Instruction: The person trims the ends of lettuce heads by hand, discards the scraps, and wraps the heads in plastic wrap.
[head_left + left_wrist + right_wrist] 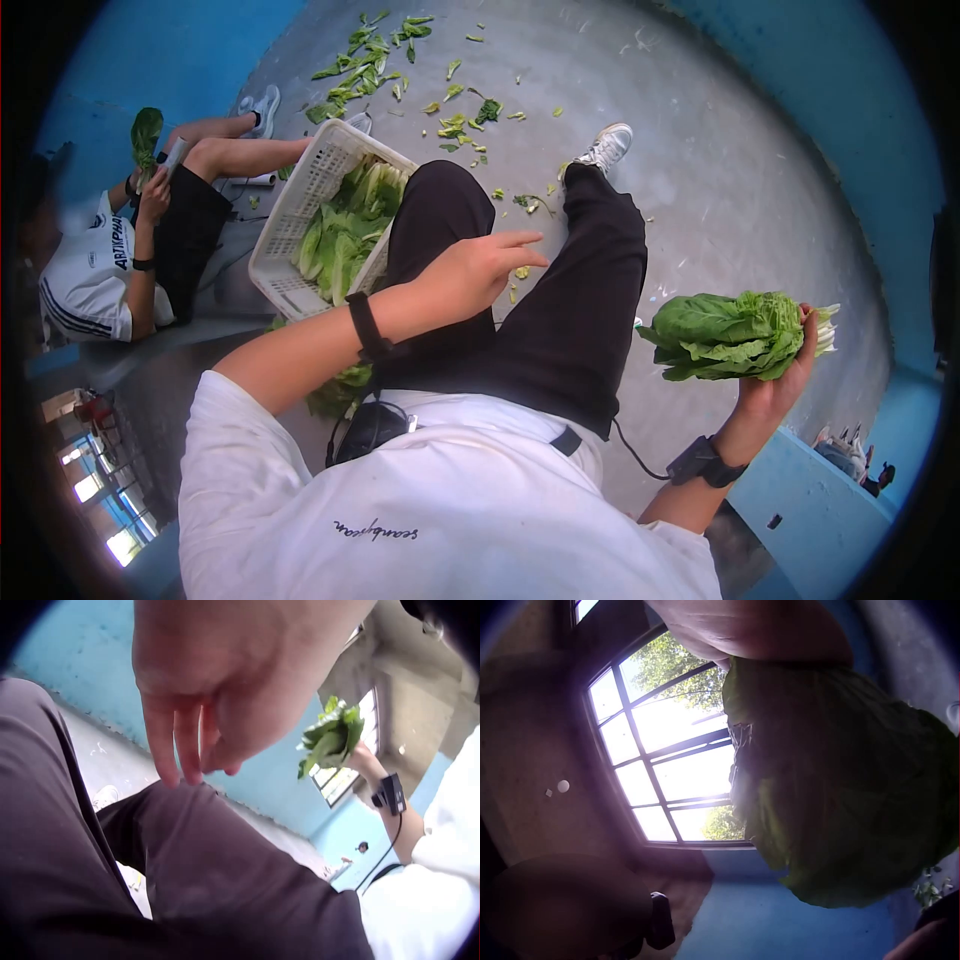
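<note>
Out to the right, my right hand (785, 380) grips a bunch of leafy greens (735, 335) near its pale cut stems. The broad green leaves point inward, towards the legs. From the right wrist the same bunch (840, 787) looks dark against the window, and its leaves fill much of that view. My left hand (475, 275) hovers above the thighs with loosely bent fingers and holds nothing. Seen from the left wrist, its fingers (184, 750) hang downward over the dark trousers. Nearest to this hand is the white plastic crate (285, 215), with more greens (345, 235) inside.
Loose leaves (355, 75) and trimmings (460, 125) litter the grey floor (720, 140) ahead. At the left another person (100, 260) sits holding a leafy stalk (146, 135). Blue walls (820, 80) curve around. A cable (635, 455) runs to the right wrist's device.
</note>
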The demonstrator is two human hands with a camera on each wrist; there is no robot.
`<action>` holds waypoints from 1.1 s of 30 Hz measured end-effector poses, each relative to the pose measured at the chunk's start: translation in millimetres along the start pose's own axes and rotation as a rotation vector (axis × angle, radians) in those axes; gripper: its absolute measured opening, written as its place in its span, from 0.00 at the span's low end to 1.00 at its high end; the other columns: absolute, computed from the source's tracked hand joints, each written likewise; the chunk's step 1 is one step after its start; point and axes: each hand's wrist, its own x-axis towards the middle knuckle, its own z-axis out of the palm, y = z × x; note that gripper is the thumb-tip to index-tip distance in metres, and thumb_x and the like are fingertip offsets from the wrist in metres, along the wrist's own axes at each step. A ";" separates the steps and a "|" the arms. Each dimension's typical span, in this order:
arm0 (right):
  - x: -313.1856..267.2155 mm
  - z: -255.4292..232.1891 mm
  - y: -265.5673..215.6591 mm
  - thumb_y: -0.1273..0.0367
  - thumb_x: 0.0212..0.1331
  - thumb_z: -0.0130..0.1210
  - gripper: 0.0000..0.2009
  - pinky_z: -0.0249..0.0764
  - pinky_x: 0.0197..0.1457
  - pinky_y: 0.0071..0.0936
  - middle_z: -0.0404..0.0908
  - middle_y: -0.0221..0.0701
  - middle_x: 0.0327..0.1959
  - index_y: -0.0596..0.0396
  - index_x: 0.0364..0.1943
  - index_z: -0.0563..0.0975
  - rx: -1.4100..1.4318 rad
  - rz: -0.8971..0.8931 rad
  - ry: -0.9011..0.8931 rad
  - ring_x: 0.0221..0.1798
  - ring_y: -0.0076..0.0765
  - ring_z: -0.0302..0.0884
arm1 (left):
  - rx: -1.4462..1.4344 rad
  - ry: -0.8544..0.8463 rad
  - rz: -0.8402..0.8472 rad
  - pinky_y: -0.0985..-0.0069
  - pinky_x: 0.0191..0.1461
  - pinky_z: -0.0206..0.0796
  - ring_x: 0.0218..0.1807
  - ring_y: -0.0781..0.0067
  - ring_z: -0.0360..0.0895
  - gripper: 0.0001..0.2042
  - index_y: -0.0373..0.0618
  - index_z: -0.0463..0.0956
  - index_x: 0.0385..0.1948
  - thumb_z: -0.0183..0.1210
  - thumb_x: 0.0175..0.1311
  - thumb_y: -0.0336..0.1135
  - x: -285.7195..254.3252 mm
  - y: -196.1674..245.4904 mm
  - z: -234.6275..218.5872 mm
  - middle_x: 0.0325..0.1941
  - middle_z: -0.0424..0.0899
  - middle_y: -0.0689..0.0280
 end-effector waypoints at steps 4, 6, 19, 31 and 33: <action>1.7 -5.2 -0.4 0.63 0.73 0.54 0.08 0.81 0.57 0.40 0.86 0.29 0.41 0.51 0.43 0.81 0.034 -0.001 -0.001 0.47 0.36 0.85 | 0.215 0.150 0.039 0.64 0.62 0.72 0.58 0.53 0.81 0.24 0.49 0.78 0.57 0.57 0.58 0.17 -6.9 -2.5 -12.6 0.61 0.81 0.56; 1.7 -5.6 -0.6 0.63 0.73 0.54 0.08 0.81 0.57 0.39 0.86 0.29 0.41 0.51 0.43 0.81 0.063 0.002 -0.011 0.47 0.36 0.85 | 0.152 0.160 -0.035 0.64 0.62 0.72 0.58 0.54 0.82 0.24 0.50 0.78 0.59 0.57 0.60 0.18 -10.7 -6.6 -21.2 0.59 0.83 0.55; -1.0 -2.9 3.5 0.64 0.72 0.56 0.06 0.81 0.54 0.36 0.85 0.24 0.37 0.48 0.42 0.80 0.034 -0.030 0.069 0.43 0.30 0.84 | 0.084 0.028 -0.533 0.69 0.38 0.72 0.32 0.65 0.79 0.15 0.42 0.76 0.33 0.73 0.54 0.39 -68.2 -18.4 -40.9 0.28 0.79 0.62; -3.0 7.8 4.8 0.66 0.71 0.57 0.04 0.81 0.52 0.32 0.84 0.23 0.36 0.48 0.41 0.80 0.072 -0.041 0.066 0.41 0.26 0.83 | 0.037 -0.234 -0.293 0.58 0.41 0.68 0.36 0.52 0.76 0.12 0.41 0.76 0.22 0.59 0.63 0.37 -92.0 -16.7 -14.3 0.25 0.76 0.57; -5.7 12.4 5.6 0.65 0.71 0.57 0.04 0.81 0.52 0.32 0.84 0.22 0.36 0.48 0.41 0.80 0.067 -0.052 0.082 0.41 0.26 0.83 | -0.014 -0.381 -0.282 0.58 0.40 0.68 0.35 0.52 0.76 0.12 0.41 0.75 0.21 0.59 0.62 0.37 -88.0 -17.6 -17.4 0.23 0.76 0.57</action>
